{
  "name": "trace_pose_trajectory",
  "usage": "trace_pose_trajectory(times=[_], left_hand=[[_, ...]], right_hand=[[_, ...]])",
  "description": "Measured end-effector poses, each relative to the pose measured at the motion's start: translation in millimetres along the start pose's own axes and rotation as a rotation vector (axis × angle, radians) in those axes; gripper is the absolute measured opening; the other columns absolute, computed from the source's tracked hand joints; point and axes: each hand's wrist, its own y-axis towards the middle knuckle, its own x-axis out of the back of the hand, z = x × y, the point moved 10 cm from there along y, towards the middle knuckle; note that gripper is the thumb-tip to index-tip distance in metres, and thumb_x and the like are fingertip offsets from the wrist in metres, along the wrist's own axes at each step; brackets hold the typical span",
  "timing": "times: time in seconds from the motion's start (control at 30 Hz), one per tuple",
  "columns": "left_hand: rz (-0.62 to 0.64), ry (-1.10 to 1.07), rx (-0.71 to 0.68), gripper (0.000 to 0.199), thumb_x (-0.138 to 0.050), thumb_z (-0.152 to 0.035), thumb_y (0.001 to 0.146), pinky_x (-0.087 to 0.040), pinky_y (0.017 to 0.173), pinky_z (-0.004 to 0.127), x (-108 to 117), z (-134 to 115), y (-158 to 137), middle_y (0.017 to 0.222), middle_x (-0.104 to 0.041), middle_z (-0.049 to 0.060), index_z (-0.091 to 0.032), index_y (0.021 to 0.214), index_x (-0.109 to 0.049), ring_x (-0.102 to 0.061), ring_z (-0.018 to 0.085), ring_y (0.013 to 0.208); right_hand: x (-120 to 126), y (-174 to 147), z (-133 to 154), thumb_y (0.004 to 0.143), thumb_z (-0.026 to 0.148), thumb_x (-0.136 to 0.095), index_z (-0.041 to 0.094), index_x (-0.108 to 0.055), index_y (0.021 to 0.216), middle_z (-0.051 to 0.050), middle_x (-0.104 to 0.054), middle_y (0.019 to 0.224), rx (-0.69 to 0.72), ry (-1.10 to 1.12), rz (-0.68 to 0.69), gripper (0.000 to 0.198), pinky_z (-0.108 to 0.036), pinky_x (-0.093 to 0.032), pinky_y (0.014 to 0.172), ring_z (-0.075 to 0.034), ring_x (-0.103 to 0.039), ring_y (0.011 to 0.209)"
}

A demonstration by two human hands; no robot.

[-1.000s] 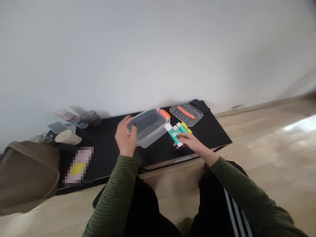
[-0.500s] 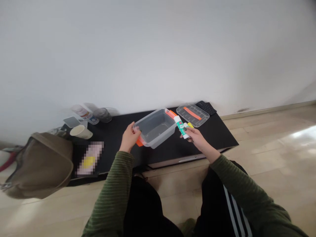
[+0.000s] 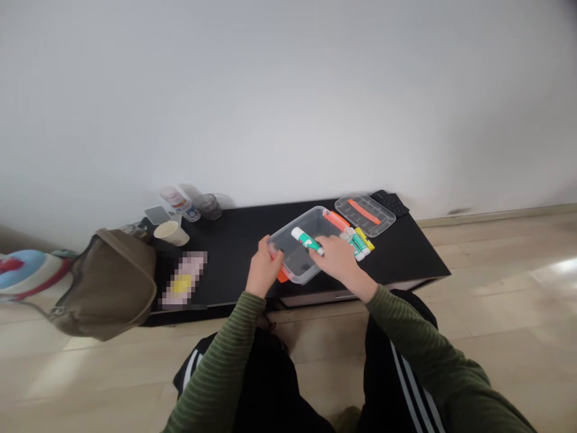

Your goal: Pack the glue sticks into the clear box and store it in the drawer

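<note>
A clear plastic box with orange clips stands open on the black cabinet top. My left hand grips its left end, thumb over the rim by the orange clip. Above the box's opening, my right hand is closed on a glue stick with a white cap and a green label, held at a slant. Right of the box lie several more green-and-white glue sticks, side by side. A yellow tube-like item rests against them.
The box's clear lid with an orange handle lies behind at the right, near a black dotted object. At the left are a paper cup, a spray-like bottle, a glass and a brown bag.
My right hand has moved left with the glue stick, from beside the box to over its opening. The glue sticks on the cabinet now show. The whole view has shifted slightly.
</note>
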Motion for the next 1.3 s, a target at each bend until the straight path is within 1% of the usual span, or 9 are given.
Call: trace_pose_trajectory(times=[0.13,0.3,0.57,0.73,0.87,1.0,1.13,1.23,1.3], left_hand=[[0.001,0.012,0.007,0.06,-0.049,-0.032,0.089,-0.052,0.092,0.042,-5.2,-6.0,-6.0,0.118,-0.068,0.018,-0.011,0.144,-0.036,-0.068,0.031,0.108],[0.024,0.048,0.017,0.058,-0.048,-0.03,0.088,-0.052,0.09,0.043,-9.5,-8.9,-5.6,0.116,-0.069,0.019,-0.012,0.142,-0.034,-0.069,0.032,0.105],[0.023,0.058,0.028,0.058,-0.05,-0.026,0.085,-0.052,0.089,0.042,-10.6,-16.1,-5.5,0.119,-0.067,0.018,-0.014,0.14,-0.035,-0.069,0.031,0.105],[0.022,0.03,0.021,0.058,-0.051,-0.026,0.084,-0.051,0.091,0.042,-12.3,-19.1,-5.6,0.122,-0.066,0.016,-0.016,0.139,-0.036,-0.068,0.031,0.107],[0.036,0.021,0.027,0.056,-0.051,-0.024,0.084,-0.05,0.094,0.042,-12.7,-17.4,-2.8,0.123,-0.066,0.017,-0.016,0.138,-0.037,-0.066,0.03,0.111],[0.041,0.009,0.04,0.054,-0.051,-0.025,0.084,-0.049,0.096,0.042,-11.9,-13.2,0.9,0.124,-0.066,0.017,-0.015,0.136,-0.039,-0.065,0.031,0.112],[0.041,-0.003,0.034,0.054,-0.052,-0.025,0.084,-0.05,0.094,0.042,-12.1,-12.1,1.7,0.121,-0.068,0.017,-0.015,0.136,-0.039,-0.067,0.03,0.109],[0.033,-0.004,0.031,0.054,-0.052,-0.025,0.084,-0.05,0.094,0.041,-11.6,-10.4,1.2,0.121,-0.068,0.016,-0.016,0.135,-0.04,-0.067,0.029,0.11],[0.027,-0.001,0.027,0.053,-0.053,-0.026,0.084,-0.05,0.095,0.04,-10.2,-8.5,1.2,0.122,-0.068,0.016,-0.016,0.135,-0.039,-0.067,0.029,0.111]], right_hand=[[-27.4,12.6,20.4,0.092,0.042,-0.049,0.016,-0.072,0.1,-0.016,-0.073,0.096,-0.022,-0.197,0.243,0.036,-0.035,-0.05,0.075,-0.028,-0.069,0.092],[-59.3,19.0,32.3,0.083,0.045,-0.058,0.015,-0.074,0.108,-0.02,-0.073,0.11,-0.004,-0.23,0.492,0.042,-0.038,-0.053,0.08,-0.032,-0.069,0.101],[-77.7,13.5,32.8,0.078,0.044,-0.064,0.016,-0.074,0.116,-0.02,-0.072,0.114,0.037,-0.257,0.711,0.048,-0.039,-0.054,0.086,-0.032,-0.069,0.107],[-84.0,9.8,26.0,0.077,0.043,-0.065,0.017,-0.074,0.115,-0.019,-0.072,0.116,0.009,-0.235,0.76,0.046,-0.039,-0.053,0.086,-0.032,-0.068,0.108],[-68.4,13.1,25.2,0.084,0.043,-0.057,0.018,-0.075,0.108,-0.017,-0.073,0.112,0.019,-0.189,0.562,0.039,-0.037,-0.053,0.082,-0.031,-0.069,0.103],[-15.0,15.6,14.2,0.093,0.034,-0.046,0.022,-0.073,0.106,-0.009,-0.075,0.105,0.063,-0.027,0.132,0.032,-0.031,-0.049,0.084,-0.023,-0.066,0.104],[45.4,11.7,-45.9,0.094,0.029,-0.044,0.019,-0.072,0.106,-0.007,-0.073,0.106,-0.035,0.131,-0.236,0.032,-0.027,-0.046,0.086,-0.018,-0.065,0.096],[66.9,10.0,-109.7,0.093,0.032,-0.043,0.017,-0.071,0.105,-0.008,-0.074,0.097,-0.207,0.152,-0.349,0.034,-0.029,-0.047,0.081,-0.02,-0.065,0.085],[67.6,8.9,-146.0,0.092,0.032,-0.045,0.018,-0.071,0.106,-0.008,-0.074,0.097,-0.313,0.144,-0.34,0.033,-0.029,-0.046,0.08,-0.02,-0.066,0.085]])
